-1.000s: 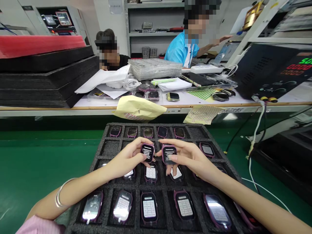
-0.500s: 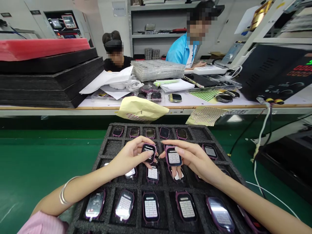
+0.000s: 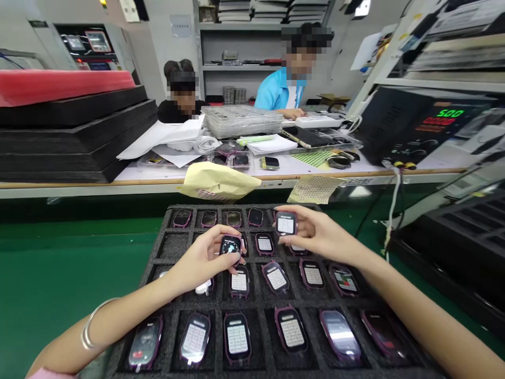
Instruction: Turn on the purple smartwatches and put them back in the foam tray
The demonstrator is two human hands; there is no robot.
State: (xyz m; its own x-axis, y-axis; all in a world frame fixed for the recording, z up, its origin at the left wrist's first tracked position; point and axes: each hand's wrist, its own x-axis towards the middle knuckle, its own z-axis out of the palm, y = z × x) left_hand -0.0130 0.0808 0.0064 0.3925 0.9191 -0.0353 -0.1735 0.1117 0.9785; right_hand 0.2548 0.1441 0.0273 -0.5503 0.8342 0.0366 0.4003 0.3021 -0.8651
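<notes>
My left hand (image 3: 209, 259) is closed around a small purple-framed smartwatch (image 3: 230, 246) without a strap, its dark screen lit with a few light marks. The thumb lies over the lower edge of that screen. To the right, my right hand (image 3: 317, 230) pinches another smartwatch (image 3: 286, 223) by its edges; its screen shows a white grid. This one is over the back row of a black foam tray (image 3: 175, 245); whether it touches the tray I cannot tell. Several similar watches lie face up in the compartments, such as one with a grid screen (image 3: 237, 334) in front.
Behind the tray runs a workbench (image 3: 158, 184) with stacked black foam trays (image 3: 71, 134), clear plastic trays (image 3: 240, 120) and yellow paper (image 3: 219, 181) over its edge. A power supply (image 3: 426, 123) with cables stands at right. Two people sit across the bench.
My right hand has moved right and away from me with its watch, apart from the left hand. The left-hand watch's screen has changed from text lines to a darker picture. The camera view has shifted.
</notes>
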